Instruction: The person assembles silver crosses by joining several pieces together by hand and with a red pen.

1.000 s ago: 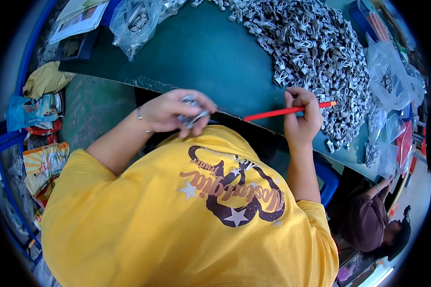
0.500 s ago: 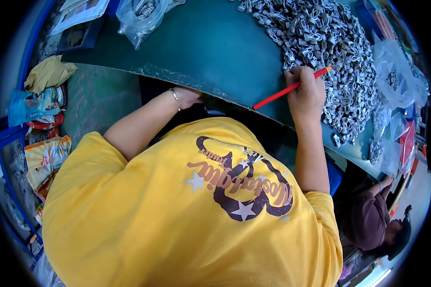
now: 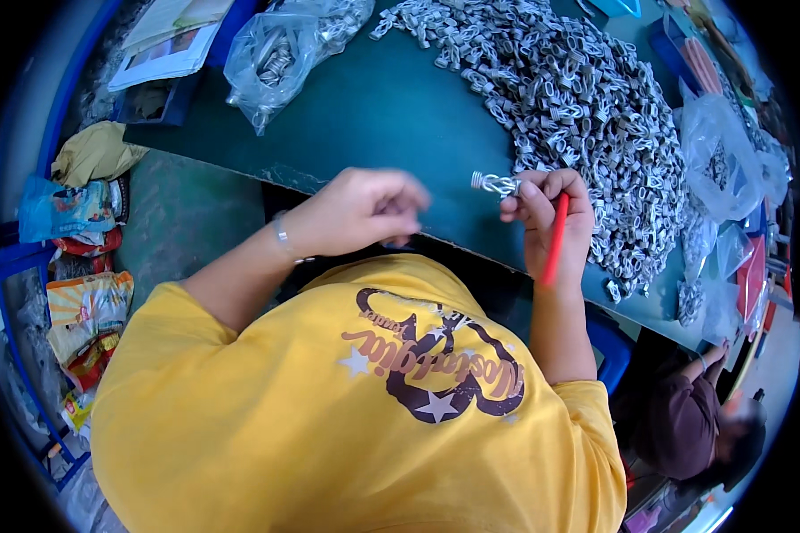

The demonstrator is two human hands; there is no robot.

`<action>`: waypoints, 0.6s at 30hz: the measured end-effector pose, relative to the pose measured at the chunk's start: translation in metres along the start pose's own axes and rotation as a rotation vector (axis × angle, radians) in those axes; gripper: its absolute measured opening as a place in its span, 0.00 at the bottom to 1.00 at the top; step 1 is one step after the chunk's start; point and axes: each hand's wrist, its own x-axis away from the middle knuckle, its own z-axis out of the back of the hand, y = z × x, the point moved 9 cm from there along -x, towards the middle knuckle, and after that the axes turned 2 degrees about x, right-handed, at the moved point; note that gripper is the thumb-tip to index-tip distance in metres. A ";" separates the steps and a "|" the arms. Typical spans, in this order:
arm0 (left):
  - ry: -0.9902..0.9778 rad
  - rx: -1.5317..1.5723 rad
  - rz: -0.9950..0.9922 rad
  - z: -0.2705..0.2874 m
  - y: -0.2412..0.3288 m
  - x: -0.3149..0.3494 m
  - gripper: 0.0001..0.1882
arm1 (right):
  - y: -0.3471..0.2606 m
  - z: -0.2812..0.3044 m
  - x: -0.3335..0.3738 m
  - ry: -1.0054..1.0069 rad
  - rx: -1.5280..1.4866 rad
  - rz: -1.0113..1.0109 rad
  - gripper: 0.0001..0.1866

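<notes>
My right hand (image 3: 560,218) is closed above the table's near edge. Thumb and fingertips pinch a small silvery metal loop piece (image 3: 495,184), which has a ribbed coil-like end and points to the left. A red pencil-like stick (image 3: 556,240) is tucked in the same hand and slants down towards the wrist. To the left, my left hand (image 3: 360,211) hovers at the table edge with fingers half curled and apart, partly blurred. I see nothing in it. Beyond my right hand spreads a big heap of similar metal loop pieces (image 3: 587,107) on the green table (image 3: 391,115).
Clear plastic bags (image 3: 280,67) with metal parts lie at the back left, near papers (image 3: 173,40) on a blue bin. More clear bags (image 3: 724,151) are at the right. Colourful packets (image 3: 84,306) sit at far left. A co-worker (image 3: 684,422) is at lower right.
My left hand has come up from below the table edge. My right hand has drawn back from the heap, now pinching a metal loop piece, and the red stick has swung downwards.
</notes>
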 end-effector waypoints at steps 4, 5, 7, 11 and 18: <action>0.216 0.382 -0.087 -0.001 0.013 -0.026 0.11 | 0.012 -0.014 0.006 -0.042 -0.244 -0.125 0.07; 0.226 0.444 -0.067 -0.002 0.012 -0.027 0.10 | 0.016 -0.015 0.008 -0.038 -0.291 -0.159 0.07; 0.230 0.442 -0.086 -0.004 0.013 -0.027 0.10 | 0.023 -0.011 0.012 -0.032 -0.308 -0.173 0.08; 0.256 0.361 -0.263 -0.004 0.030 -0.024 0.09 | 0.037 -0.012 0.014 -0.126 -0.362 -0.145 0.10; 0.257 0.009 -0.429 -0.007 0.048 -0.019 0.09 | 0.018 -0.005 0.013 -0.104 -0.065 0.217 0.16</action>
